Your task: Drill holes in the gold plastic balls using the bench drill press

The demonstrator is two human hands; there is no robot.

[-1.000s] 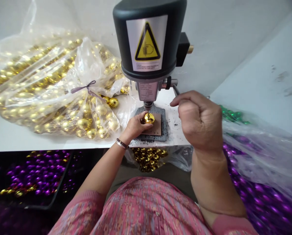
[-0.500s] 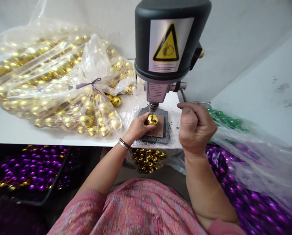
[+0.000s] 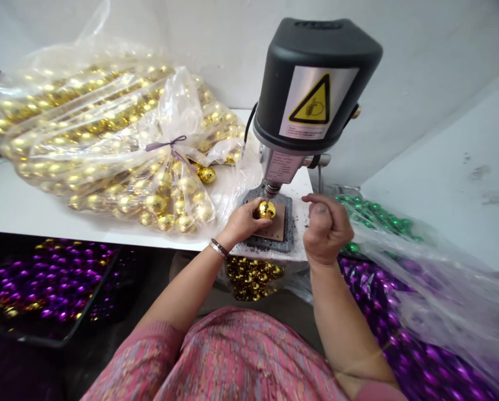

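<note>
My left hand pinches a shiny gold ball between thumb and fingers. The ball sits over the brown board on the base of a small drill press, with the bit meeting its top; whether the bit has entered it, I cannot tell. My right hand is curled in a fist to the right of the base. The press lever runs down behind its fingers, which appear closed around it.
A tied clear bag of gold balls lies on the white table. Gold pieces fill a bag below the table edge. Purple balls lie in a dark crate at left; purple and green balls are bagged at right.
The view has shifted, so the press appears lower and farther right. My right hand has come slightly nearer the base. My left hand still holds the gold ball under the bit.
</note>
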